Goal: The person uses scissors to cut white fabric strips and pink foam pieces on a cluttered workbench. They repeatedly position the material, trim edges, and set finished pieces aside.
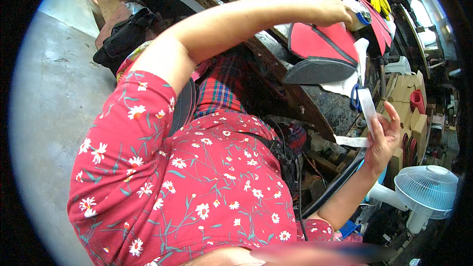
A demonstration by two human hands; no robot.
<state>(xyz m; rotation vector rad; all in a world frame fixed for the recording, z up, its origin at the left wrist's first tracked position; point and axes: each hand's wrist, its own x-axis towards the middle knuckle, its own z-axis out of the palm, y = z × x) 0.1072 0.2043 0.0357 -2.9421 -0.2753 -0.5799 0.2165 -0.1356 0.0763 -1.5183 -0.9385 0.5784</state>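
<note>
**Both hands working one white strip across the bench**

The left hand (331, 7) is reaching far out over the dark workbench (325, 106), fingers closing around a small pale roll with a blue core (358, 18) that is sitting on the red panel (320, 42). The right hand (383, 140) is hanging low at the bench's near edge, thumb and fingers pinching a white strip (367, 106) and holding it up.

The strip is running with its long axis from the right hand's fingers up toward the roll, so the roll is lying up and slightly left of the right hand, and the left hand is plainly the nearer one to it. A shorter white piece (352, 141) is sticking out sideways just below the pinch; whether it is the same strip folded over is hard to tell.

A dark grey sole-shaped piece (318, 71) is resting at the red panel's lower edge, between the two hands. A blue-handled pair of scissors (354, 97) is lying just beside the strip, and a white fan (427, 189) is standing well below the right hand
</note>
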